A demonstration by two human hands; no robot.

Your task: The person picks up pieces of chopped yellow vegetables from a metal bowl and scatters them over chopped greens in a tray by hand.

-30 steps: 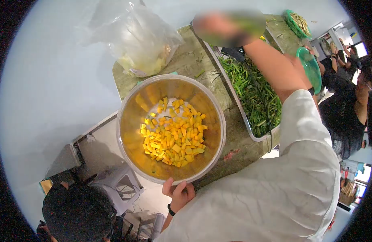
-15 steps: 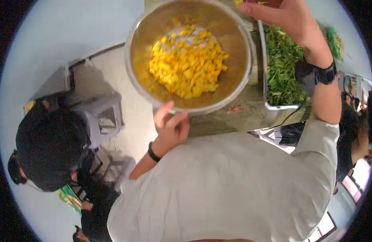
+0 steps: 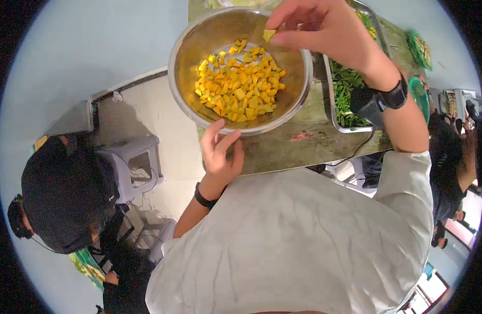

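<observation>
A wide metal bowl (image 3: 306, 78) on the table holds many diced yellow-orange pumpkin cubes (image 3: 241, 89), some with greenish sides. The fingers of my left hand (image 3: 220, 157) are at the bowl's near rim, one fingertip over the edge and another against the outside. Over the bowl's far right side, my right hand (image 3: 324, 36) pinches one pumpkin piece (image 3: 269, 35) between thumb and fingertips. That piece hangs above the bowl's inner wall, apart from the heap.
A metal tray (image 3: 350, 129) of chopped greens (image 3: 348, 89) lies right of the bowl, partly behind my right forearm. Green baskets (image 3: 420, 49) stand farther right. At left are a grey plastic stool (image 3: 131, 165) and a person in black (image 3: 68, 193); other people are at the far right.
My right hand has moved left and nearer, from beyond the bowl's right rim to above the bowl, with the pumpkin piece. My left hand has stayed at the near rim. The view has shifted.
</observation>
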